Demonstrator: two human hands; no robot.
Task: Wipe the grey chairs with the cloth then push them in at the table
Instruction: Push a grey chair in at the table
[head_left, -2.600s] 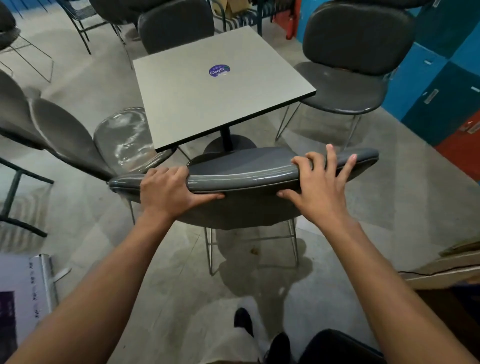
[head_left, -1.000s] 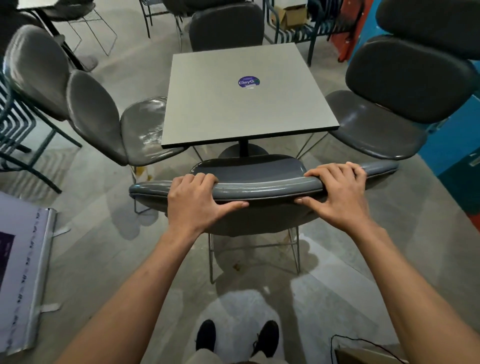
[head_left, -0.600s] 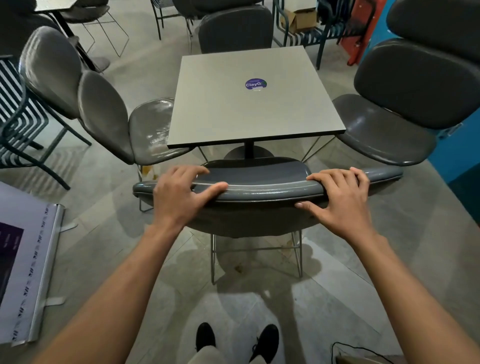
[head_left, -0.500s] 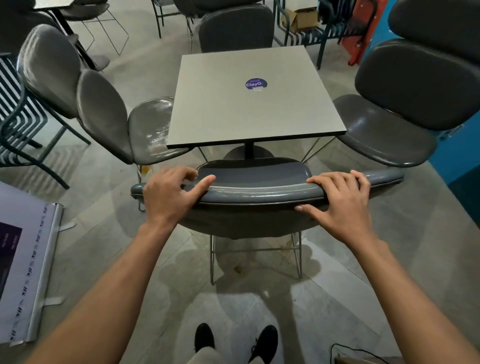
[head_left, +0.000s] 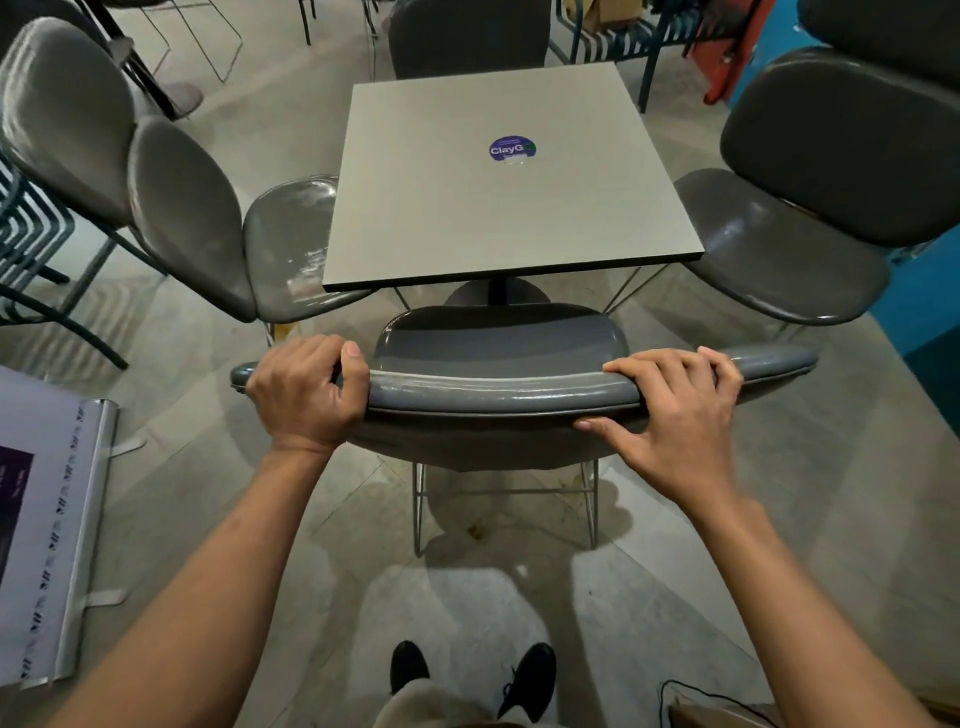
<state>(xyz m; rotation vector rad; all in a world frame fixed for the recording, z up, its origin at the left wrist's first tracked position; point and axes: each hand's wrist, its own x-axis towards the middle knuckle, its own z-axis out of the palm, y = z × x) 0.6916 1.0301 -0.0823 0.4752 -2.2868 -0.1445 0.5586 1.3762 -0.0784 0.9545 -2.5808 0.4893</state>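
A grey chair stands right in front of me, its seat partly under the near edge of the square grey table. My left hand grips the left end of the chair's backrest, fingers curled over the top. My right hand grips the right part of the backrest, fingers over the top and thumb on its near face. Another grey chair stands at the table's left, one at its right and one at the far side. No cloth is in view.
A rolled banner lies on the floor at the left. Dark metal-frame chairs stand at the far left. Blue lockers line the right. A black cable lies near my feet at the lower right.
My left hand slid left along the backrest and curled round its end. The chair now sits slightly closer to the table. My right hand kept its hold.
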